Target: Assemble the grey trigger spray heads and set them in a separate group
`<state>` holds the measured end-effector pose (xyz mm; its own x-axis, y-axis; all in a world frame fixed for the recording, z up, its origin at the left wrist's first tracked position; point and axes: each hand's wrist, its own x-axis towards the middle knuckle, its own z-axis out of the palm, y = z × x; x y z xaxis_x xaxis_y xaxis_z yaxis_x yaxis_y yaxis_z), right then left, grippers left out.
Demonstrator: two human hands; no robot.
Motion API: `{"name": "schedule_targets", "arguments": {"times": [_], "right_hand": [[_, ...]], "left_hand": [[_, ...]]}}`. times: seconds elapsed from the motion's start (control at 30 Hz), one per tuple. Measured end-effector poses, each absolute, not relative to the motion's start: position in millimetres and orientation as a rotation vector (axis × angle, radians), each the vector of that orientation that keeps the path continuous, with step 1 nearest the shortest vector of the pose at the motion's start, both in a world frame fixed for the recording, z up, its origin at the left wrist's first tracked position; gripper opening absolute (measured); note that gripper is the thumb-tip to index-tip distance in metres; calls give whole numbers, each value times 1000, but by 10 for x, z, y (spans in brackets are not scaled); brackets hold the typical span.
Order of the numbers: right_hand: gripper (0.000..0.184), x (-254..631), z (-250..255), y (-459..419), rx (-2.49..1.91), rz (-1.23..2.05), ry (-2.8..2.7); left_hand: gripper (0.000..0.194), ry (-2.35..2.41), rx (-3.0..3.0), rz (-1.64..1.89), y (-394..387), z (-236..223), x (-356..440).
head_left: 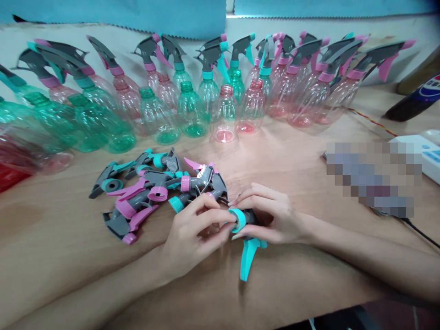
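A grey trigger spray head with a turquoise collar and trigger [249,259] is held over the table between both hands. My right hand [270,213] is closed round its grey body, thumb below and fingers above. The open end of the collar faces left. My left hand [197,233] pinches at that opening, thumb and fingertips together; whether something small is between them is hidden. Just left lies a pile of loose spray heads [158,193], grey with pink or turquoise parts.
Along the wall stand several clear pink and green bottles, many with spray heads fitted. Open-necked ones include a green bottle [191,112] and a pink bottle [225,114]. At right are a blurred-out device [373,178] with a cable, a white power strip [426,153] and a dark drink bottle [417,98].
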<state>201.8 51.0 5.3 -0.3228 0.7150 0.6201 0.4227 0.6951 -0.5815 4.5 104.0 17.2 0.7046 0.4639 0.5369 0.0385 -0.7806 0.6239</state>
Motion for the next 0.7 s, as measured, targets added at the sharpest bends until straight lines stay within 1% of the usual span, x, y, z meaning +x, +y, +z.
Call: {"name": "schedule_targets", "arguments": {"times": [0.2, 0.47, 0.7], "right_hand": [[31, 2019, 56, 493, -874, 434, -1952], [33, 2027, 35, 482, -841, 423, -1962], [32, 2032, 42, 483, -891, 409, -1954]], "left_hand": [[20, 153, 2385, 1007, 1042, 159, 17], [27, 185, 2538, 1028, 1047, 100, -3], [19, 300, 2710, 1061, 1044, 98, -21]]}}
